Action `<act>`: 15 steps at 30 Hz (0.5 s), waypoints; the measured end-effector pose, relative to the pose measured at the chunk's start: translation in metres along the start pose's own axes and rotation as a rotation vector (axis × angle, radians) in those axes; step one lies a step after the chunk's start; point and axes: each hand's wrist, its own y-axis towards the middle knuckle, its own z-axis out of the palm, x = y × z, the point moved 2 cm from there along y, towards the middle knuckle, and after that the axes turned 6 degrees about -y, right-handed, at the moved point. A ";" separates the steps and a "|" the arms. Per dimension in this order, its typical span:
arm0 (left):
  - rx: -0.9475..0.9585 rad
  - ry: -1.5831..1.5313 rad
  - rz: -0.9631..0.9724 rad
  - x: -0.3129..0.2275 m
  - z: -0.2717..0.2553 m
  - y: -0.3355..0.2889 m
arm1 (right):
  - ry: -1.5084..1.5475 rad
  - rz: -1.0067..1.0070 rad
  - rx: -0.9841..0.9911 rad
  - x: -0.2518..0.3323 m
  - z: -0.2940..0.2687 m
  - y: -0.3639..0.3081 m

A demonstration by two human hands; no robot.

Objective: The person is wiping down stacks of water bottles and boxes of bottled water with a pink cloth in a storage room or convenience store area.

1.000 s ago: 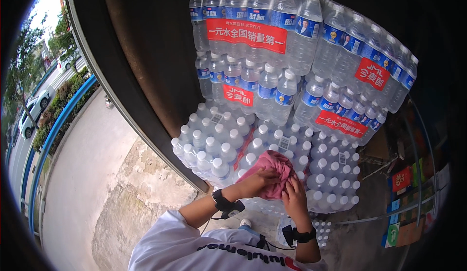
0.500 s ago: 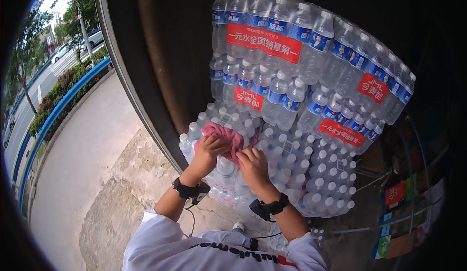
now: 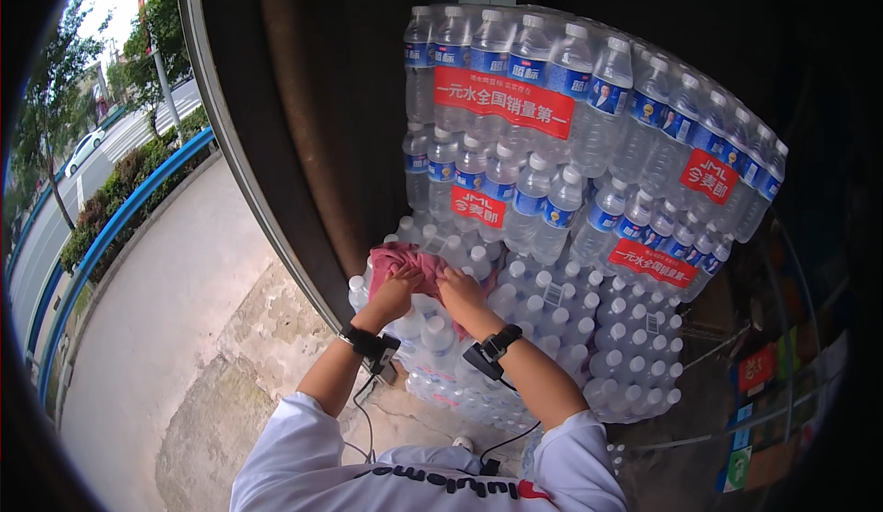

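A crumpled pink cloth (image 3: 395, 257) lies bunched on top of a low stack of shrink-wrapped water bottles (image 3: 543, 308). My left hand (image 3: 395, 293) grips its near left side with fingers curled into the folds. At the cloth's right side, my right hand (image 3: 462, 295) holds its edge, the fingertips partly hidden by the hand. White bottle caps show through the clear film around both hands. Just behind rise taller packs of bottles (image 3: 504, 103) with blue labels and red printed bands, stacked in two layers.
A dark door frame (image 3: 267, 181) runs along the left of the bottles. Outside it lie a pavement (image 3: 156, 264), a blue railing (image 3: 120, 218) and a road with a white car (image 3: 86, 150). Colourful packages (image 3: 759, 369) stand at the far right. Cables hang from devices on both wrists.
My right hand has shifted slightly left, closer to my left hand. The cloth is bunched differently and its right part has been drawn together. The view has tilted a little, so the bottles appear lower.
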 end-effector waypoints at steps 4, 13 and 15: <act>0.097 0.094 0.076 0.001 0.010 0.049 | -0.049 0.189 0.044 -0.046 0.036 0.021; 0.370 -0.156 0.283 -0.003 -0.020 0.097 | 0.160 0.495 0.143 -0.070 0.043 0.046; 0.338 -0.154 0.053 -0.046 -0.037 0.093 | 0.069 0.497 0.085 -0.081 0.046 0.036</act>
